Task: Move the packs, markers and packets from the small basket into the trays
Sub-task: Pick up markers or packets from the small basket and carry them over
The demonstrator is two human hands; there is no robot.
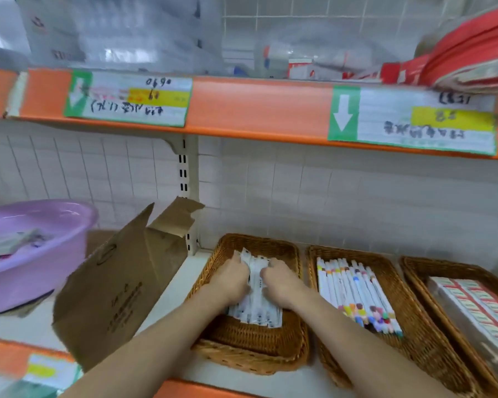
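We hold both hands down in the leftmost wicker tray: our left hand and right hand sit side by side, fingers curled onto the bundle of white packets between them, gripping it. The packets lie lengthwise along that tray's floor. Just right of this tray a second tray holds white markers with coloured caps, and farther right a third tray holds red-and-white packs. Left of our tray stands an open cardboard box, and beyond it a purple basin.
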